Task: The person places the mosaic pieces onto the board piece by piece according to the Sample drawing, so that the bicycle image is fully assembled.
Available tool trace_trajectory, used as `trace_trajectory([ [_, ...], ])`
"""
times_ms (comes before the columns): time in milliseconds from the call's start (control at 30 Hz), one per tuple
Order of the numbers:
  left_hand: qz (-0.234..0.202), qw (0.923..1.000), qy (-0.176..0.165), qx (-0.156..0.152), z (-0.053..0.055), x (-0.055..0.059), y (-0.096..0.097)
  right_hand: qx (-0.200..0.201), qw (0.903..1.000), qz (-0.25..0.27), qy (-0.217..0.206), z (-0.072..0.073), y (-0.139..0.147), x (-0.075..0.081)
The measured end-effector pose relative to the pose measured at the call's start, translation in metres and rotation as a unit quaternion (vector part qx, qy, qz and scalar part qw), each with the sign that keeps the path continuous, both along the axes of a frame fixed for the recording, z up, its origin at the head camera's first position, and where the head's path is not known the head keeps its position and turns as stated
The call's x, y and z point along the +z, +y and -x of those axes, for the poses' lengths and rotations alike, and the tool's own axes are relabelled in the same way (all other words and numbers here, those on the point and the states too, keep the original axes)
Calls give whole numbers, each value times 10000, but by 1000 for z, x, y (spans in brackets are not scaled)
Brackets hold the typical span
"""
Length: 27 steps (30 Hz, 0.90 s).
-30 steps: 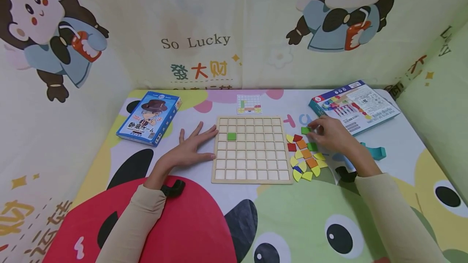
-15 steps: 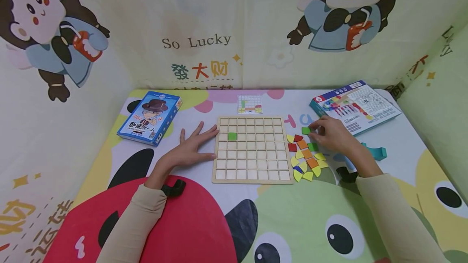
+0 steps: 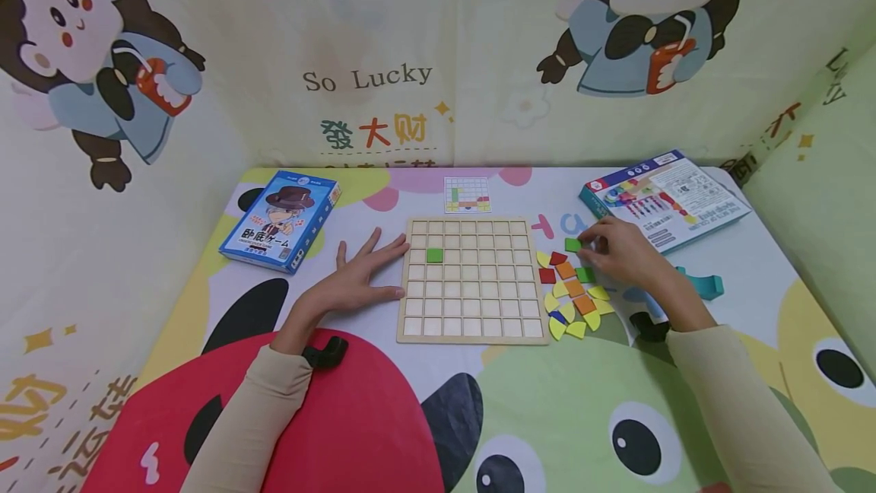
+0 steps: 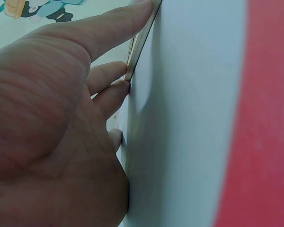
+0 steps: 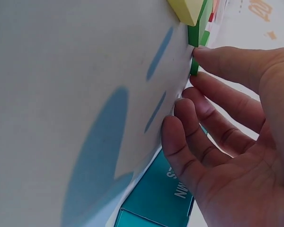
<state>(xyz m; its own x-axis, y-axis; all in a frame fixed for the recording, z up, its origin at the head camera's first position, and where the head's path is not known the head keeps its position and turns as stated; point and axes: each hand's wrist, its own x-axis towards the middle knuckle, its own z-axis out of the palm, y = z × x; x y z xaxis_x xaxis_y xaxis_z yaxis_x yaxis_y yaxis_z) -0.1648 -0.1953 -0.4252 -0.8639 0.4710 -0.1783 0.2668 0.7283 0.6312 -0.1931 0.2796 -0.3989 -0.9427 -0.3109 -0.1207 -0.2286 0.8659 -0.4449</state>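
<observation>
My left hand (image 3: pixel 357 278) lies with spread fingers along the left edge of the wooden grid board (image 3: pixel 472 339). In the left wrist view its thumb and fingertips touch the board's rim (image 4: pixel 143 45). One green square tile (image 3: pixel 434 256) sits in a cell at the upper left of the grid. To the right of the board, my right hand (image 3: pixel 619 251) pinches another green square tile (image 3: pixel 572 245) between thumb and index finger, low at the table. The right wrist view shows this tile (image 5: pixel 194 66) mostly hidden by the fingertips, with the other fingers curled below.
Several yellow, orange, red, blue and green pieces (image 3: pixel 573 288) lie loose right of the board. A pattern card (image 3: pixel 468 195) is behind it. A blue box (image 3: pixel 280 221) stands left, a teal-edged box (image 3: pixel 664 200) right. Near the right wrist is a teal strap (image 3: pixel 705 286).
</observation>
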Motion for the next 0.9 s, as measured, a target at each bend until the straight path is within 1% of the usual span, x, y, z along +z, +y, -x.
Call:
trace_trajectory([
  [600,-1,10000,6,18,0,1,1,-96,9999,-53,-75,-2,-1,2],
  [900,-20,10000,-9,24,0,0,1,48,9997,42,216,-4,-7,4],
])
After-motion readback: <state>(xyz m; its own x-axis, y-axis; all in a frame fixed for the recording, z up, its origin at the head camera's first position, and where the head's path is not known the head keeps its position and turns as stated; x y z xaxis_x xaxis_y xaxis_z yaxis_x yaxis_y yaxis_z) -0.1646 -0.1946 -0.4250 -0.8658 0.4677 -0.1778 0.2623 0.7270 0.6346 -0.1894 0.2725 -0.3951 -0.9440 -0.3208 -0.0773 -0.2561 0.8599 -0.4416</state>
